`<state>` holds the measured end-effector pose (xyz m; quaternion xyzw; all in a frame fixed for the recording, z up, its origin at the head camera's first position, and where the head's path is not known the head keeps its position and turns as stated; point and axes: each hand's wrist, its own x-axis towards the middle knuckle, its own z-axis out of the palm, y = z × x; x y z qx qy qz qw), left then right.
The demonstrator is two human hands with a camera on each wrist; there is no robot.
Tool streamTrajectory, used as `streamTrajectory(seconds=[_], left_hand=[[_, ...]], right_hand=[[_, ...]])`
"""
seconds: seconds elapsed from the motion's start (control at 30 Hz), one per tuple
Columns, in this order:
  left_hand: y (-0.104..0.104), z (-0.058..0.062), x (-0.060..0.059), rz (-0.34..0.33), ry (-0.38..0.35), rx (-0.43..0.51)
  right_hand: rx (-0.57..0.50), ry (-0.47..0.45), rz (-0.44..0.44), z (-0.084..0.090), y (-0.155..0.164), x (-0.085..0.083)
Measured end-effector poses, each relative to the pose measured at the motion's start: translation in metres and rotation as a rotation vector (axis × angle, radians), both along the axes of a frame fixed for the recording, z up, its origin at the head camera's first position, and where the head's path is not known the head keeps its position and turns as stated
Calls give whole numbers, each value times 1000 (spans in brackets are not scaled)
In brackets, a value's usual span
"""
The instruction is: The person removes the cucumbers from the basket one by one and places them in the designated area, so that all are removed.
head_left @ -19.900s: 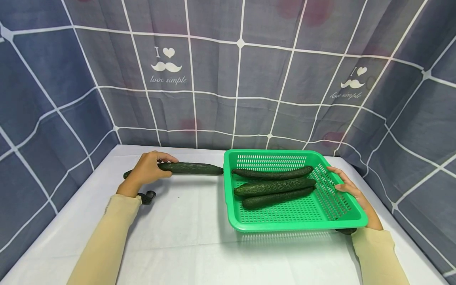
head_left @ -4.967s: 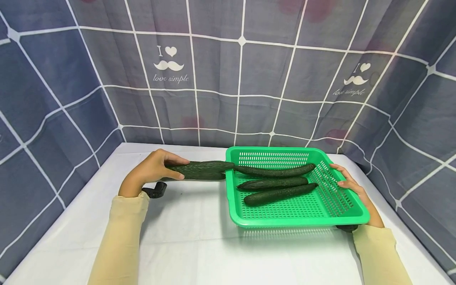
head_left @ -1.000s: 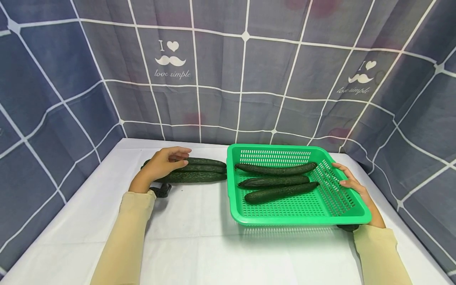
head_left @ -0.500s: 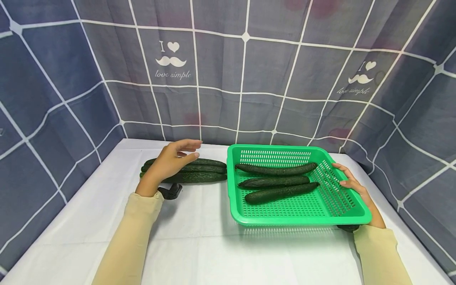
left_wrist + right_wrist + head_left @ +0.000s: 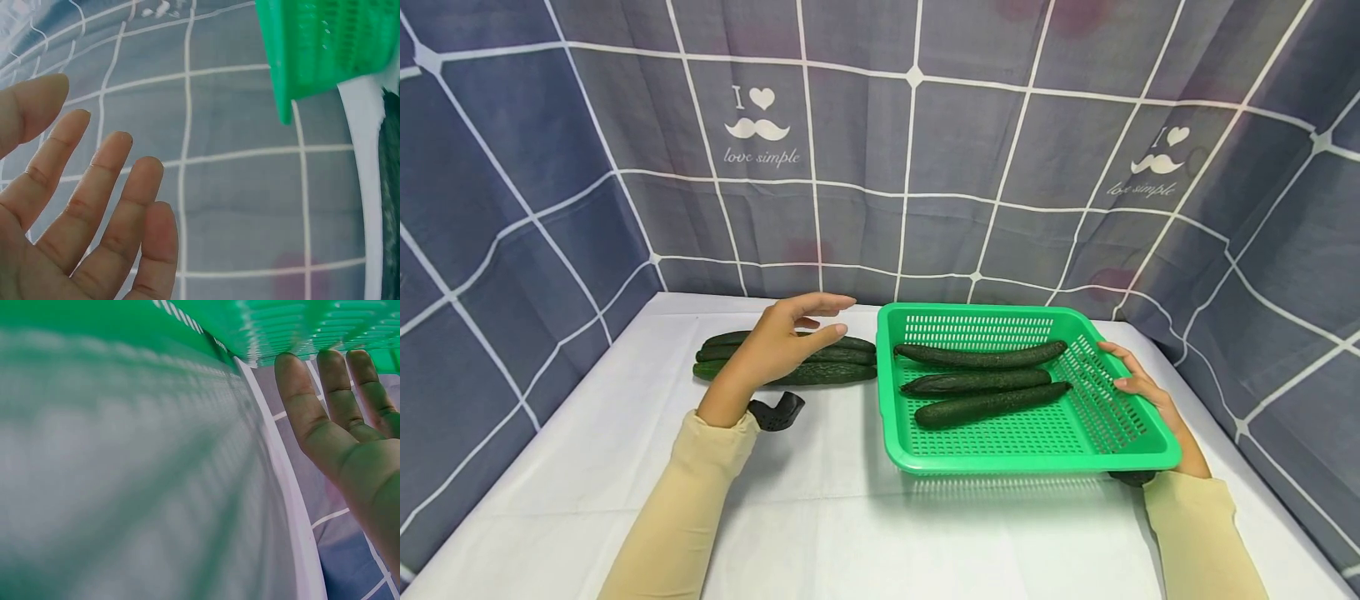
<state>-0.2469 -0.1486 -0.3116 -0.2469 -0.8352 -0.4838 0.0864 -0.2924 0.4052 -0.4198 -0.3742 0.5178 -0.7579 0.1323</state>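
Note:
My left hand (image 5: 778, 342) is held over three dark green cucumbers (image 5: 835, 373) lying side by side on the table, thumb and fingers apart with nothing between them. In the left wrist view its fingers (image 5: 112, 206) are spread, and a cucumber (image 5: 391, 200) shows at the right edge. To the right is a green plastic basket (image 5: 1000, 463) with three more cucumbers in it: a back one (image 5: 981, 357), a middle one (image 5: 977, 382) and a front one (image 5: 988, 407). My right hand (image 5: 1150, 400) holds the basket's right rim; in the right wrist view its fingers (image 5: 312, 419) reach the basket's underside.
A white cloth (image 5: 820, 533) covers the table. A grey-blue checked curtain (image 5: 850, 233) stands behind it and along both sides. A black wrist camera (image 5: 778, 412) is strapped below my left wrist.
Earlier, my left hand gripped a cucumber left of the basket; three now lie there together. Over the last second the hand has lifted off them and moved right. My right hand stays on the rim.

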Motion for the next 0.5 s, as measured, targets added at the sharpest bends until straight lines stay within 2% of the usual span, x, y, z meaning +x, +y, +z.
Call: streamTrajectory(seconds=[0.3, 0.5], left_hand=[[20, 18, 3, -91, 48, 62], [41, 32, 0, -148, 85, 84]], right_hand=[[14, 3, -6, 1, -1, -2], [22, -8, -14, -1, 1, 2]])
